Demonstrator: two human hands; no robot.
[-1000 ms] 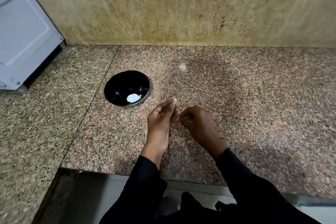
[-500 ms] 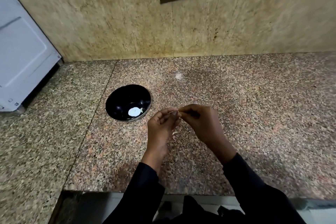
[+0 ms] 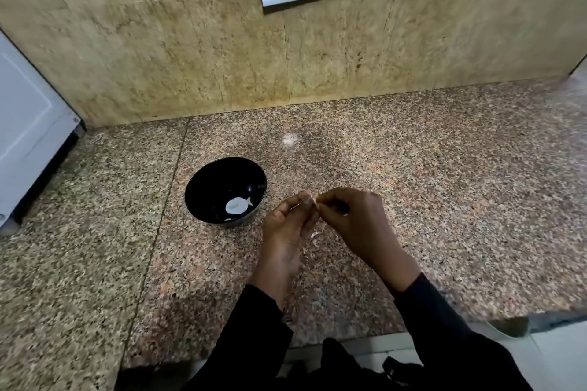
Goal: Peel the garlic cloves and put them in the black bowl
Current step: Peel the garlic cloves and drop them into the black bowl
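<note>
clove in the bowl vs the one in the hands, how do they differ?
The clove in the black bowl lies loose on the bottom of the black bowl, touched by no hand; the held clove is pinched above the counter between the left hand and right hand. The bowl clove shows whole, white and bare; the held clove shows only as a pale sliver between the fingers, so its peel state is unclear. Both look pale.

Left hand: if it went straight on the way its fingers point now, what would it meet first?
Probably the right hand: the left hand points up and right, its fingertips already meeting the right's around a garlic clove. Depth is unclear.
</note>
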